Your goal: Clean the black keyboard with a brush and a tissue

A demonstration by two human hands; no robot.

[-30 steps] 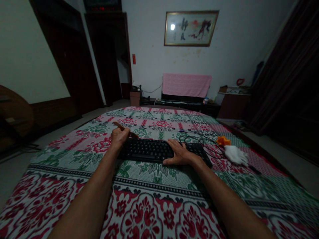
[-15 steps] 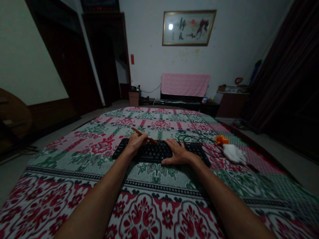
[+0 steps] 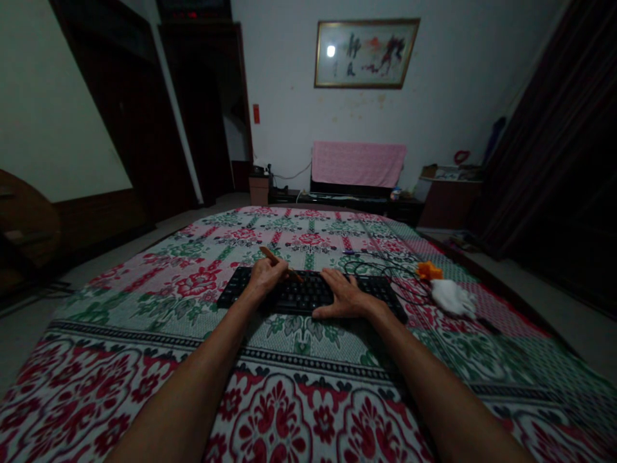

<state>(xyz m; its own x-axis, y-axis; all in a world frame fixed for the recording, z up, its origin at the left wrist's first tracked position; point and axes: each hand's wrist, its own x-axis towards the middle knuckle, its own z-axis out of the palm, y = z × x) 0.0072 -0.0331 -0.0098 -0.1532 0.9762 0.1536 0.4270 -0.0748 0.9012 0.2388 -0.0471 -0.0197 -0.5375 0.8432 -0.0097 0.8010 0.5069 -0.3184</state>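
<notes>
A black keyboard (image 3: 303, 297) lies flat across the patterned cloth in front of me. My left hand (image 3: 268, 275) is closed around a slim brown wooden stick (image 3: 270, 255), held slanting, its lower end at the upper keys near the keyboard's middle. What that end is made of is too small and dark to tell. Fingers spread, my right hand (image 3: 343, 294) rests on the right half of the keyboard, the thumb reaching its near edge. Some keys are hidden beneath both hands.
A black cable (image 3: 373, 265) lies coiled behind the keyboard's right side. Right of it are an orange object (image 3: 429, 271) and a crumpled white cloth (image 3: 453, 298). A small purple item (image 3: 348, 252) lies farther back. The patterned cloth (image 3: 308, 360) covers the broad surface.
My left hand has shifted slightly to the right, and the stick's upper end has moved right and stands a bit steeper. The right hand and keyboard stay in place.
</notes>
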